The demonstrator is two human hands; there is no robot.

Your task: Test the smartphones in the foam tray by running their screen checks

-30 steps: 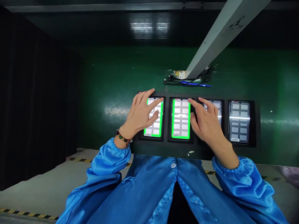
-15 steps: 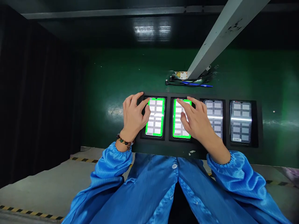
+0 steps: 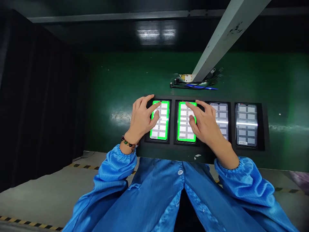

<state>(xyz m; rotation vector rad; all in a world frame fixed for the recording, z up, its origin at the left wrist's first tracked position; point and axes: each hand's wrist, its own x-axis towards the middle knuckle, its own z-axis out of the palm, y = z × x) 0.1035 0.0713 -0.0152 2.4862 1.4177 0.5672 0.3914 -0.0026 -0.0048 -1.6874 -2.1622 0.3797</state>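
Note:
Side by side in a dark holder point(image 3: 185, 153) lie several phones. The leftmost phone point(image 3: 164, 129) shows white blocks with a green border along its edges. My left hand point(image 3: 143, 116) is over its left side, fingers apart, index fingertip at the top of the screen. A second phone point(image 3: 184, 130) has the same green-bordered pattern. Over its right side is my right hand point(image 3: 205, 122), fingers apart, with the index fingertip near the screen's top edge. Neither hand grips anything. The third phone point(image 3: 222, 112), partly behind my right hand, and the fourth phone point(image 3: 246, 132) show dimmer grey blocks.
A grey metal post point(image 3: 217, 38) slants up from the green table point(image 3: 116, 87). Black cables point(image 3: 180, 83) and a blue pen-like stick point(image 3: 202, 87) lie at its foot. A black curtain point(image 3: 36, 96) hangs on the left.
Both hands have shifted slightly right over the two green-bordered phones, index fingertips along the top of the screens. The view has moved a little; the phones stay in place.

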